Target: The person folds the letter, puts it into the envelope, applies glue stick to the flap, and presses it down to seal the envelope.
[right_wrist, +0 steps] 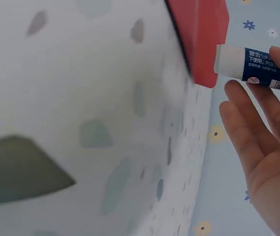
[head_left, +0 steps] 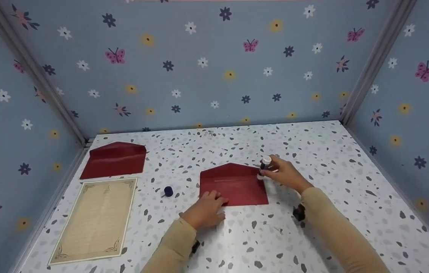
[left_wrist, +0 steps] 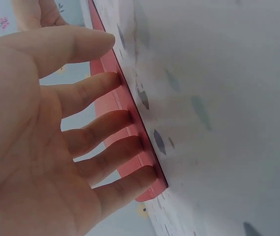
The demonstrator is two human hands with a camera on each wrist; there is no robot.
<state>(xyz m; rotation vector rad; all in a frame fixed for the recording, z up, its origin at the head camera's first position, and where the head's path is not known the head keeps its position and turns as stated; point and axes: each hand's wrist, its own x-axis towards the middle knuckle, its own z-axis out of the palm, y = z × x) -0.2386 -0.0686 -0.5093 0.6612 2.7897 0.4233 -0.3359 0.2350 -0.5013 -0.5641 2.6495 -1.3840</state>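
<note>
A dark red envelope (head_left: 237, 189) lies on the speckled table with its pointed flap unfolded toward the back wall. My left hand (head_left: 206, 210) rests on its front left part, and in the left wrist view the spread fingertips (left_wrist: 147, 177) press along its near edge. My right hand (head_left: 284, 174) grips an uncapped glue stick (head_left: 265, 163) between thumb and fingers. It is held upright, its lower end at the envelope's right edge near the flap fold. The right wrist view shows the white end and blue printed label of the glue stick (right_wrist: 258, 66) close beside the red paper.
A small dark blue cap (head_left: 168, 191) lies left of the envelope. Farther left are a second red envelope (head_left: 118, 161), flap also unfolded, and a beige lined sheet (head_left: 95, 222) with ornate corners. Flower-patterned walls (head_left: 214, 60) enclose the back and sides.
</note>
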